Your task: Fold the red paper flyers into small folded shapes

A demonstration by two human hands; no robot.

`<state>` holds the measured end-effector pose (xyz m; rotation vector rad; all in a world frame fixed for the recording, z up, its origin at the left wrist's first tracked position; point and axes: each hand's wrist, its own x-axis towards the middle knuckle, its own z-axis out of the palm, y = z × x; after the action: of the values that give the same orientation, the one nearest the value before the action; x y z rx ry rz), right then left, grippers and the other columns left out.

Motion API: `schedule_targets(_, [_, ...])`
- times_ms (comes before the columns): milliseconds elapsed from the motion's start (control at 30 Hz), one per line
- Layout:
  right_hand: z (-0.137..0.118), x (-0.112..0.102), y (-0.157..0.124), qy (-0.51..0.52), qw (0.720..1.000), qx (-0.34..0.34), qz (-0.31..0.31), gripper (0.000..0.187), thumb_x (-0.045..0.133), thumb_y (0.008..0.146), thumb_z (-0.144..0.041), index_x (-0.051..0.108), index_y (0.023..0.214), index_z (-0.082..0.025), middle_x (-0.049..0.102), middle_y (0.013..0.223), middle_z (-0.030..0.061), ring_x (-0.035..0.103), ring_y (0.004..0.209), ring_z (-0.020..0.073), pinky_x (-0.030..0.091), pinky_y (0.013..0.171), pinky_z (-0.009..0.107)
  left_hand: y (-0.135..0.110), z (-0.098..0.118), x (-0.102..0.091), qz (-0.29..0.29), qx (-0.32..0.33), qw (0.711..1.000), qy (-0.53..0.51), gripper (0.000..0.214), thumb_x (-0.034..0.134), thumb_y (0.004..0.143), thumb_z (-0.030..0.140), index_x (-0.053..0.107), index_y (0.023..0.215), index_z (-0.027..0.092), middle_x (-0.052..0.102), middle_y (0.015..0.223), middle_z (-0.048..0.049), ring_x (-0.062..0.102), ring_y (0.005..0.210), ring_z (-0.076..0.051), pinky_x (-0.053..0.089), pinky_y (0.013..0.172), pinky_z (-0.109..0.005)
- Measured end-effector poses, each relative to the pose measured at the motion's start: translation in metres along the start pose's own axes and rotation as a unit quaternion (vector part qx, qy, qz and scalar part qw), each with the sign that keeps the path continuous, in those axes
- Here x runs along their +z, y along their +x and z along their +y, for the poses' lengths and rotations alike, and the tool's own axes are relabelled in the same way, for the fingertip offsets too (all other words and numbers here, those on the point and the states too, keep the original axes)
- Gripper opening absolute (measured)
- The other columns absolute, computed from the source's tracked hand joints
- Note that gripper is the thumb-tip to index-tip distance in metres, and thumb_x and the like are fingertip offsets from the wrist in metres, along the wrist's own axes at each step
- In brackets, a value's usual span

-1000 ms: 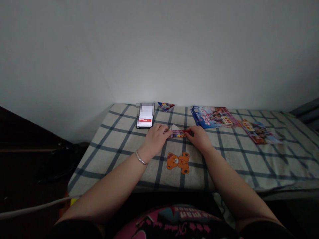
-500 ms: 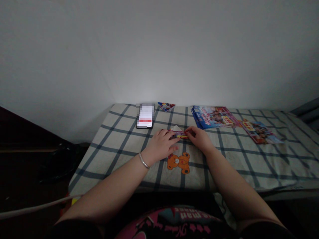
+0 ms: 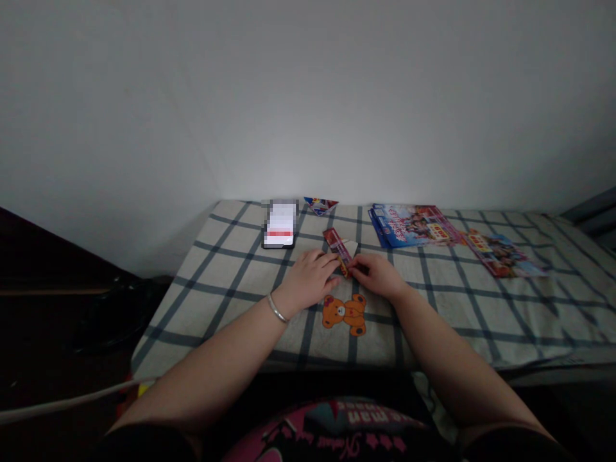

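Note:
A folded paper point(image 3: 337, 248) with red and purple print and a pale pointed flap on its right side lies slanted on the checked cloth. My right hand point(image 3: 378, 274) pinches its lower end between thumb and fingertips. From the other side, the curled fingers of my left hand point(image 3: 310, 274) hold its left edge, with the thumb lower down. The fingertips partly cover the paper's lower part. Just below the hands, an orange bear picture point(image 3: 344, 314) decorates the cloth.
Behind my left hand lies a phone point(image 3: 280, 223) with a lit screen. Beside it, a small folded paper triangle point(image 3: 321, 205) rests near the wall point(image 3: 308, 102). Printed leaflets point(image 3: 414, 226) are stacked at the right, with another leaflet point(image 3: 503, 255) overlapping them.
The folded paper has turned from lying crosswise to a slant, its far end now pointing up-left. My right hand has moved left and nearer; the left fingers have drawn in.

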<state>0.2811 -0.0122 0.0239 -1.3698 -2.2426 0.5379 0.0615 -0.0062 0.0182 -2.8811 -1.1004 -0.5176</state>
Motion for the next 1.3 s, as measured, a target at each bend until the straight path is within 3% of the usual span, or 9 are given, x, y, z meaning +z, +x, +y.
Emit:
schedule_targets(133, [0.006, -0.001, 0.0, 0.028, 1.0, 0.006, 0.014, 0.02, 0.049, 0.089, -0.017, 0.067, 0.094, -0.022, 0.07, 0.085, 0.0014, 0.063, 0.077, 0.0158, 0.046, 0.073, 0.027, 0.001, -0.001, -0.001, -0.002, 0.015, 1.0, -0.008, 0.036, 0.054, 0.094, 0.037, 0.059, 0.126, 0.024, 0.058, 0.132, -0.0066, 0.048, 0.121, -0.027, 0.041, 0.101, -0.045])
schedule_targets(367, [0.019, -0.001, 0.003, -0.063, 0.993, -0.029, 0.094, 0.023, 0.05, 0.085, -0.01, 0.069, 0.093, -0.021, 0.069, 0.094, 0.0062, 0.06, 0.094, 0.0215, 0.047, 0.089, 0.037, 0.002, -0.004, -0.001, -0.008, 0.058, 0.998, -0.034, 0.026, 0.053, 0.093, 0.03, 0.064, 0.116, 0.023, 0.056, 0.136, -0.0088, 0.046, 0.13, -0.024, 0.039, 0.108, -0.043])
schedule_targets(500, [0.02, -0.001, 0.003, -0.095, 0.986, -0.033, 0.13, 0.028, 0.051, 0.083, -0.01, 0.071, 0.099, -0.023, 0.067, 0.111, 0.0079, 0.057, 0.106, 0.024, 0.045, 0.096, 0.044, 0.002, -0.003, -0.002, -0.02, 0.071, 0.996, -0.048, 0.021, 0.055, 0.092, 0.027, 0.067, 0.108, 0.022, 0.054, 0.138, -0.0092, 0.045, 0.132, -0.024, 0.036, 0.11, -0.045])
schedule_targets(633, [0.021, 0.001, 0.003, -0.1, 0.988, -0.039, 0.107, 0.032, 0.053, 0.083, -0.012, 0.068, 0.108, -0.023, 0.064, 0.123, 0.0072, 0.054, 0.115, 0.0234, 0.042, 0.103, 0.045, 0.003, -0.003, -0.002, -0.022, 0.071, 0.996, -0.054, 0.021, 0.051, 0.093, 0.025, 0.068, 0.106, 0.022, 0.054, 0.139, -0.0095, 0.046, 0.132, -0.024, 0.035, 0.111, -0.047])
schedule_targets(767, [0.019, 0.003, 0.004, -0.105, 0.989, -0.037, 0.093, 0.029, 0.054, 0.083, -0.012, 0.068, 0.107, -0.021, 0.067, 0.116, 0.0072, 0.057, 0.108, 0.0226, 0.043, 0.1, 0.042, 0.004, -0.004, -0.003, -0.006, 0.081, 0.995, -0.058, 0.022, 0.05, 0.094, 0.026, 0.07, 0.103, 0.024, 0.056, 0.136, -0.0074, 0.049, 0.128, -0.023, 0.037, 0.109, -0.046])
schedule_targets(967, [0.016, 0.003, 0.006, -0.137, 0.986, -0.042, 0.09, 0.027, 0.054, 0.084, -0.012, 0.067, 0.106, -0.02, 0.068, 0.11, 0.0073, 0.056, 0.103, 0.023, 0.044, 0.096, 0.04, 0.005, -0.001, -0.007, -0.012, 0.139, 0.989, -0.056, 0.026, 0.056, 0.091, 0.025, 0.067, 0.114, 0.029, 0.065, 0.121, -0.0026, 0.055, 0.117, -0.021, 0.036, 0.107, -0.044])
schedule_targets(1100, [0.013, 0.001, 0.005, -0.167, 0.982, -0.033, 0.077, 0.024, 0.054, 0.086, -0.015, 0.068, 0.104, -0.021, 0.067, 0.107, 0.0082, 0.056, 0.1, 0.0241, 0.045, 0.093, 0.04, 0.003, -0.003, -0.011, -0.019, 0.105, 0.994, -0.008, 0.019, 0.055, 0.091, 0.023, 0.069, 0.104, 0.025, 0.066, 0.12, -0.0039, 0.057, 0.112, -0.022, 0.031, 0.109, -0.049])
schedule_targets(1300, [0.005, -0.002, 0.002, -0.217, 0.973, -0.011, 0.073, 0.017, 0.055, 0.088, -0.022, 0.069, 0.098, -0.022, 0.067, 0.098, 0.0097, 0.056, 0.095, 0.0256, 0.045, 0.089, 0.04, 0.0, -0.014, -0.013, -0.018, 0.022, 0.999, 0.019, 0.023, 0.054, 0.091, 0.022, 0.065, 0.112, 0.025, 0.065, 0.122, -0.0033, 0.054, 0.114, -0.024, 0.032, 0.105, -0.049])
